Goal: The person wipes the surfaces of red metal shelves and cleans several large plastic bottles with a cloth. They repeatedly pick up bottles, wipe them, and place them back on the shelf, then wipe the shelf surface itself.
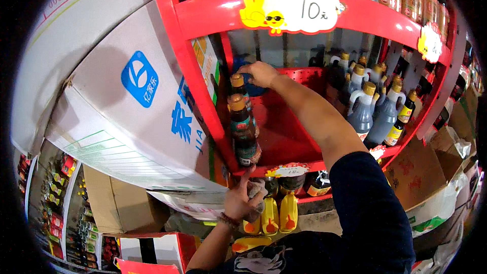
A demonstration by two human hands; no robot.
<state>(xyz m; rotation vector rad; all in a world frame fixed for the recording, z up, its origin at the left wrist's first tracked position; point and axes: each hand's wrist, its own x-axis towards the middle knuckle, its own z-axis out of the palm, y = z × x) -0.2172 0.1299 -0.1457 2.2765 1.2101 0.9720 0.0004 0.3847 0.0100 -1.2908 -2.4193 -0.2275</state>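
Observation:
My right hand (260, 74) reaches into the red metal shelf (285, 129), beside the gold cap of the rear sauce bottle. A dark blue thing (255, 88), too blurred to name, lies under and around its fingers. Whether the fingers grip it is hidden. Dark sauce bottles with gold caps stand in a row at the shelf's left side, the front bottle (243, 131) close to the front lip. Below that lip, my left hand (239, 201) holds a crumpled grey cloth (257, 196) with its thumb pointing up near the bottle's base.
Several handled bottles (361, 112) of dark liquid fill the shelf's right side. Price cards (293, 3) hang on the rails. A large white carton (125, 91) borders the left. Yellow-handled jugs (270, 217) stand below; an open cardboard box (418, 171) sits at right.

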